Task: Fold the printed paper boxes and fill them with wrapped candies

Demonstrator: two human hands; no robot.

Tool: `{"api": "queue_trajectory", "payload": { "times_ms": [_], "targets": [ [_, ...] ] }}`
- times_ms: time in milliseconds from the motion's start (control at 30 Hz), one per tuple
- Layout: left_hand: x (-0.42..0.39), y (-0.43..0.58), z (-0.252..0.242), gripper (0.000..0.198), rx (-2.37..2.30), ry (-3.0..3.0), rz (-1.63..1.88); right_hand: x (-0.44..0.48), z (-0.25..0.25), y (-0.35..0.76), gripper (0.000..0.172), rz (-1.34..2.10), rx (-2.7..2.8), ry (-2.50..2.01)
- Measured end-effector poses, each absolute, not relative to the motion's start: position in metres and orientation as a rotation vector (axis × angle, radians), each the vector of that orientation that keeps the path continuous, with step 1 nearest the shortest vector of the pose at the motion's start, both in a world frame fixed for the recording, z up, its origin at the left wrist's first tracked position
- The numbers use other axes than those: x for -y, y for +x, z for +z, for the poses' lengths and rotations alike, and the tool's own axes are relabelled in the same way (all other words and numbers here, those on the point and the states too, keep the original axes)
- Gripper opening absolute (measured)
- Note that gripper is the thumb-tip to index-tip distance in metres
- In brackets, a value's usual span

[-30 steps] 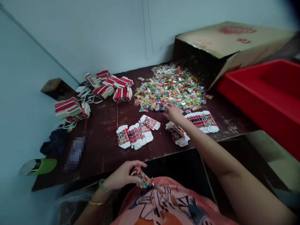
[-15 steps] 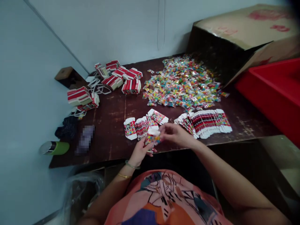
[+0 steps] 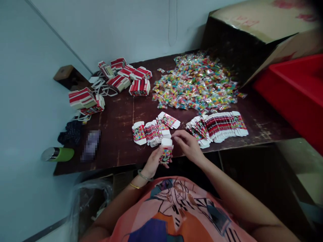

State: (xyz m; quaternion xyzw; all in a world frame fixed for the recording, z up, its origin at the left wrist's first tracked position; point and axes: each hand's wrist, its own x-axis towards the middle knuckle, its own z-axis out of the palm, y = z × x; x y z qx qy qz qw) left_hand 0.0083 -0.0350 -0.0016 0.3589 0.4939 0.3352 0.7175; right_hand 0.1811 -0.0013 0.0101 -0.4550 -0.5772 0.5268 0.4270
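Observation:
My left hand [image 3: 154, 160] is closed around a small printed cardboard box [image 3: 166, 154], held upright at the table's front edge. Its white top flap stands up. Beside the flap, my right hand [image 3: 188, 145] has loosely bent fingers, and I see nothing between them. Just beyond the box lies a short row of flattened printed boxes [image 3: 152, 132], with a single one [image 3: 138, 132] at its left end. To the right, a longer row of flattened boxes [image 3: 222, 127] overlaps along the front of the table.
A wide heap of wrapped candies [image 3: 194, 84] covers the back right of the dark table [image 3: 113, 124]. Red-striped card bundles [image 3: 140, 87] lie back left. A green bottle [image 3: 60, 154] lies at left. A cardboard box [image 3: 252, 23] and red bin [image 3: 285, 87] stand right.
The candy packet at my right fingers no longer shows; those fingers have come away from the box. The box in my left hand now stands more upright, its printed side showing.

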Motion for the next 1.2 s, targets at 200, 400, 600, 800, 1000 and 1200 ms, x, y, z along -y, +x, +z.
{"api": "queue_trajectory", "payload": {
  "times_ms": [200,400,600,800,1000,1200],
  "targets": [
    [0.033,0.003,-0.003,0.054,-1.063,0.842,0.644,0.018,-0.003,0.176,0.035,2.006,0.943,-1.001],
    [0.031,0.000,-0.007,0.037,-0.984,0.944,0.589,0.015,0.015,0.185,0.020,1.489,1.755,-0.917],
    [0.028,-0.002,-0.004,0.041,-0.892,0.798,0.619,0.014,0.018,0.185,0.028,1.412,1.716,-0.986],
    [0.034,-0.011,-0.003,0.048,-0.887,0.840,0.533,0.022,0.003,0.184,0.024,1.381,1.572,-1.069],
    [0.040,0.005,-0.009,0.050,-0.892,0.750,0.521,0.042,-0.002,0.192,0.027,1.178,1.649,-1.163],
    [0.027,0.016,-0.006,0.046,-0.823,0.959,0.455,0.040,-0.002,0.209,0.022,1.349,1.383,-1.274]
  ]
}}
